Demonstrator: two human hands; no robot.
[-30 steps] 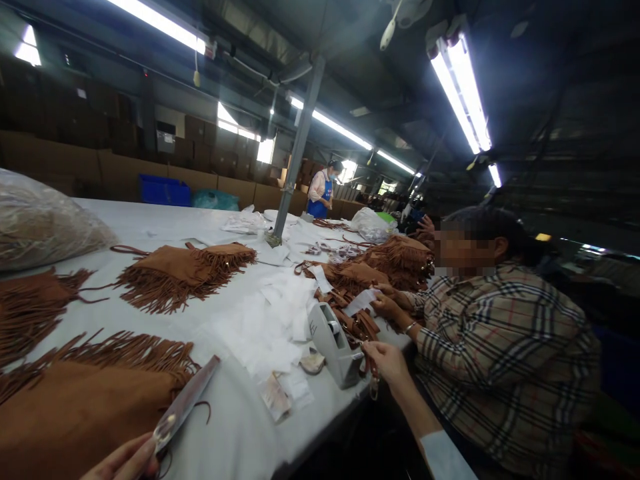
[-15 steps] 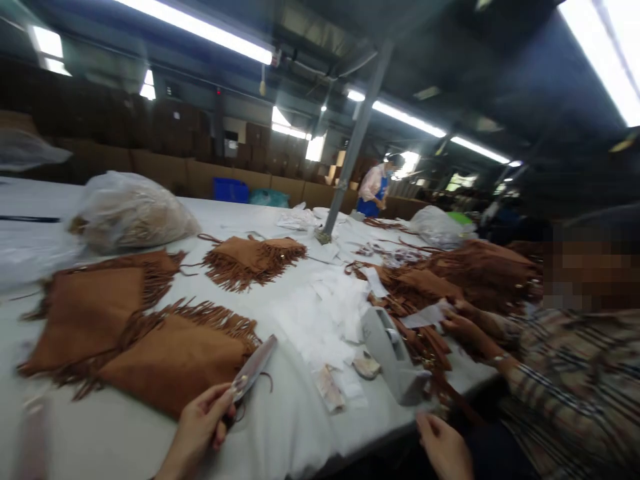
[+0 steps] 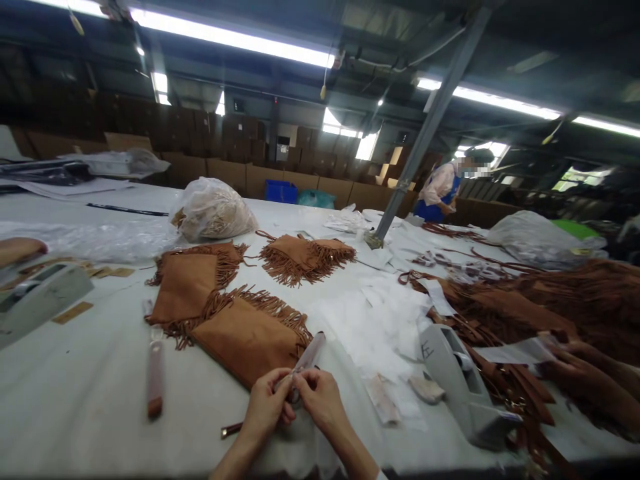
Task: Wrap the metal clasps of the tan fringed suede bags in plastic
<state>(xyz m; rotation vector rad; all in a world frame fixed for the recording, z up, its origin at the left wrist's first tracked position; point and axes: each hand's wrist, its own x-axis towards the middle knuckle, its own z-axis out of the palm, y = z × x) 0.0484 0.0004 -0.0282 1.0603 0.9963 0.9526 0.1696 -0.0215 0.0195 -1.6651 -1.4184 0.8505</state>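
Where L+R fingers (image 3: 307, 378) meet, strap (image 3: 311, 353) juts fwd.

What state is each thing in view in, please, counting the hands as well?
Left hand: closed on the wrapped strap
Right hand: closed on the same strap
Nearest fringed bag: lying flat
Loose strap: lying on the table
Tape dispenser at right: standing on the table
Plastic sack: bulging
Blue bin: contents not visible
Ceiling light: lit
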